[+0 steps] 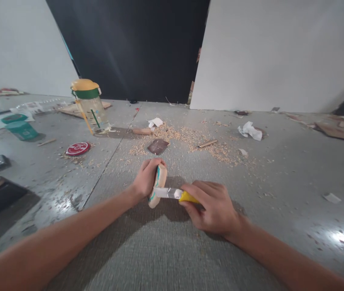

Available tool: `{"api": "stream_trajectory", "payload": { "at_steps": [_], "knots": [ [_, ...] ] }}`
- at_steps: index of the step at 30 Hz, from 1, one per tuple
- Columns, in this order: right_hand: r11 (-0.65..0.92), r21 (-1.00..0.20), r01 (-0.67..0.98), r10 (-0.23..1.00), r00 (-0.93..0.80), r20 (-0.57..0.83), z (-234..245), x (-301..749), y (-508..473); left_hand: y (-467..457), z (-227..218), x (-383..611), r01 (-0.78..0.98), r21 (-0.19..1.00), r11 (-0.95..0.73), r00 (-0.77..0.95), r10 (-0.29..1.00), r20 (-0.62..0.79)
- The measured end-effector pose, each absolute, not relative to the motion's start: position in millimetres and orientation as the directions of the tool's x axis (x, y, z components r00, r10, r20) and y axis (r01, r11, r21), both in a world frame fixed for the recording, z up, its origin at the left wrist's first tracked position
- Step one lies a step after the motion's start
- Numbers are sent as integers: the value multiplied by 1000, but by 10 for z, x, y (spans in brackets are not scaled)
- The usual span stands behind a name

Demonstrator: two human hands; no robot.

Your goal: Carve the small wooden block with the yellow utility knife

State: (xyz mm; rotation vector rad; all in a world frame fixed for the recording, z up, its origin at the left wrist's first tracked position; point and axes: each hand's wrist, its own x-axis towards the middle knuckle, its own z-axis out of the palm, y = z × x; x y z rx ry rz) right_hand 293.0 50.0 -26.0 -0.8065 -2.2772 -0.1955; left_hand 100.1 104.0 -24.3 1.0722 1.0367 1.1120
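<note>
My left hand [147,176] is closed round the upper end of a pale piece of wood [160,176] with teal markings on its side. In my right hand [213,206] is a yellow-handled utility knife [188,197], its wide blade pointing left. The blade lies against the lower half of the wood, and its tip overlaps the teal marks. Wood shavings [184,135] are scattered on the grey floor just beyond both hands, around a brown scrap of what looks like sandpaper [158,146].
A bottle with a yellow lid [91,107] stands at the left behind a red round lid [78,148] and a teal container [22,128]. Beyond the hands lie a small wooden-handled tool [207,143], a wood block [142,131] and crumpled tissue [251,131]. Panels [129,52] line the back.
</note>
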Motion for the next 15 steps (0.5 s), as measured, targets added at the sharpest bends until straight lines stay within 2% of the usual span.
{"api": "stream_trajectory", "payload": {
  "at_steps": [2,5,7,9,15],
  "knots": [
    [760,-143,633,544,-502,672,-271,2985,553,1026,-230,993,-131,987,90,139,988,-72],
    [628,-291,721,662,-299,687,-299,3129,666,1005,-219,982,-83,995,63,143,988,-51],
    [563,-332,757,697,-219,683,-320,3198,704,994,-212,979,-55,997,50,145,989,-41],
    [575,-360,735,715,-237,658,-331,3193,674,982,-202,982,-30,999,31,143,989,-26],
    [706,-471,529,707,-484,516,-257,2933,429,913,-107,1004,53,997,-65,155,986,56]
  ]
}}
